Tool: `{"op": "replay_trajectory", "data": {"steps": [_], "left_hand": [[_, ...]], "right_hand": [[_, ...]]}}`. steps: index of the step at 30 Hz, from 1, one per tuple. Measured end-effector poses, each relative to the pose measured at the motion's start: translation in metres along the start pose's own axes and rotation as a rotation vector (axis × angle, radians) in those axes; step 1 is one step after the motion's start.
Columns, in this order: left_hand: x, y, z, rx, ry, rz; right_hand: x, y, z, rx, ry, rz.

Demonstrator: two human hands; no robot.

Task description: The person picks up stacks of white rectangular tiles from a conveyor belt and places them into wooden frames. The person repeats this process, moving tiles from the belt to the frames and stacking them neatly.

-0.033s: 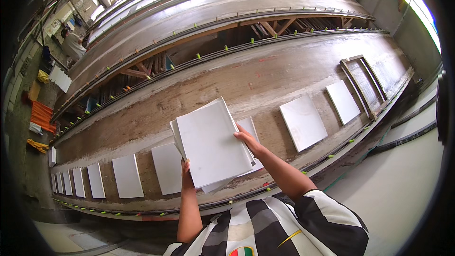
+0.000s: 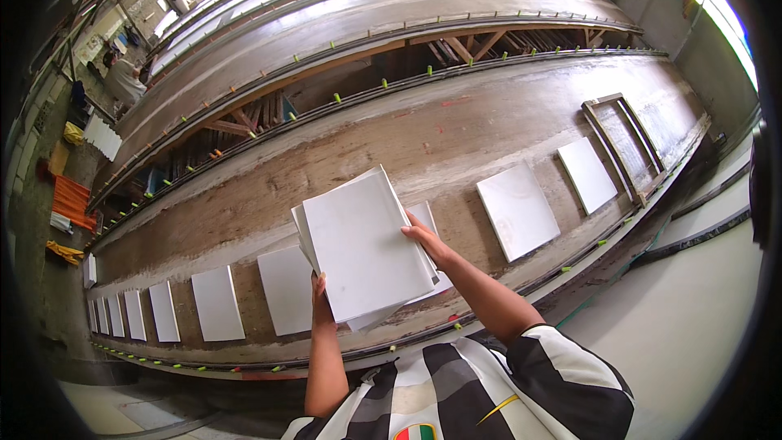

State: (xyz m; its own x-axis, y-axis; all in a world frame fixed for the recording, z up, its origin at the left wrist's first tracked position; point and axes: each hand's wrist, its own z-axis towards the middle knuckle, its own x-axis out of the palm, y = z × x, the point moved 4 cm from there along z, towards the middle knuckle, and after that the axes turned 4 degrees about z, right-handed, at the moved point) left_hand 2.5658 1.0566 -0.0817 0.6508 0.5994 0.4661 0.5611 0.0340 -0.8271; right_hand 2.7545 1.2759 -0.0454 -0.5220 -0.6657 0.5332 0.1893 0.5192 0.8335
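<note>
Both hands hold a stack of white rectangular sheets [image 2: 371, 244] above a long table. Its edges are uneven, with lower sheets poking out at the left and bottom. My left hand [image 2: 319, 289] grips the stack's lower left edge, fingers mostly hidden beneath. At the right edge my right hand [image 2: 423, 240] clasps it, thumb on top. Behind the stack, partly covered, are a white stack [image 2: 285, 293] on the left and another [image 2: 425, 216] on the right, both lying on the table.
More white stacks [image 2: 217, 305] line the near side of the brown table [image 2: 342, 147]. To the right lie two more, one large [image 2: 518, 212], beside a wooden frame [image 2: 623, 147]. Small green pegs [image 2: 429, 70] stud the table's rails. A person [image 2: 124, 81] stands far left.
The table and its stacks sit very slightly further left in view. My hands keep the same grip on the sheets.
</note>
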Motion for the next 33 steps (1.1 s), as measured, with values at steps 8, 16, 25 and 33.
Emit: {"op": "replay_trajectory", "data": {"steps": [8,16,25,33], "left_hand": [[0.055,0.028,0.011,-0.065,0.17,0.077],[0.096,0.047,0.035,-0.164,0.264,0.059],[0.168,0.074,0.049,-0.02,0.221,0.097],[0.267,0.13,0.041,-0.084,0.202,-0.047]], "right_hand": [[-0.05,0.036,-0.032,-0.019,-0.024,0.054],[-0.077,0.064,-0.067,-0.06,-0.143,0.032],[-0.141,0.105,-0.088,-0.068,-0.148,0.015],[-0.226,0.16,-0.115,0.002,-0.06,0.04]]}}
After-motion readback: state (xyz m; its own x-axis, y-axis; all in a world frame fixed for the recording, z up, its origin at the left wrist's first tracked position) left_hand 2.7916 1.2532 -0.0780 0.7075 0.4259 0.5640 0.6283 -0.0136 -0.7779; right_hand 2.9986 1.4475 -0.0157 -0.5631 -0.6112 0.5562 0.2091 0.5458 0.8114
